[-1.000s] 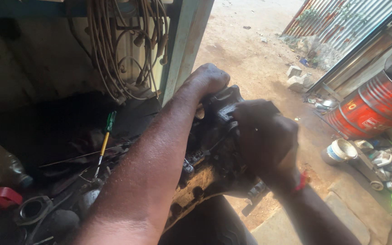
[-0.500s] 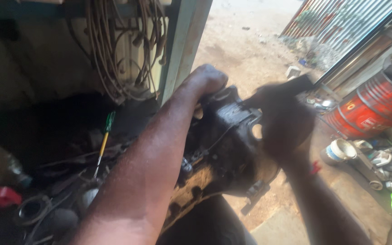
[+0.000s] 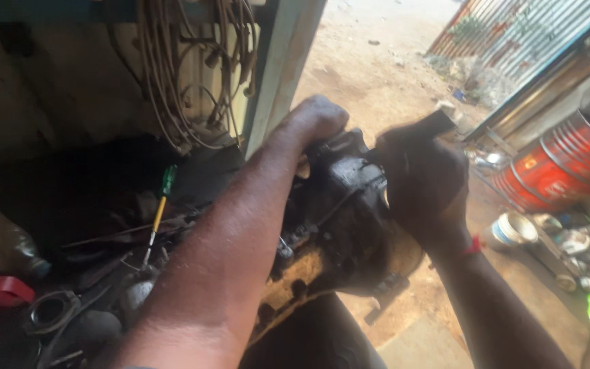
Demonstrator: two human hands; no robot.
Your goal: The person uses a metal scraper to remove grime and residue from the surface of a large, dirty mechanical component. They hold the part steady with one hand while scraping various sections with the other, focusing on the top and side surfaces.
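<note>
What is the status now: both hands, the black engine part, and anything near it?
Left hand grips top of greasy black engine part. Right hand closed on its right side, blurred. Screwdriver lies apart, left.

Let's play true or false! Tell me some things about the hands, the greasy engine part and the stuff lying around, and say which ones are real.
1. The left hand grips the top of the black greasy metal engine part. True.
2. The right hand is resting flat on the ground. False: it is up against the right side of the engine part, with a dark object sticking out above it.
3. The screwdriver with the green and yellow handle is in the left hand. False: it lies among the clutter to the left, untouched.
4. A red metal drum lies on its side at the right. True.
5. A bundle of tan cables hangs on the wall. True.
</note>
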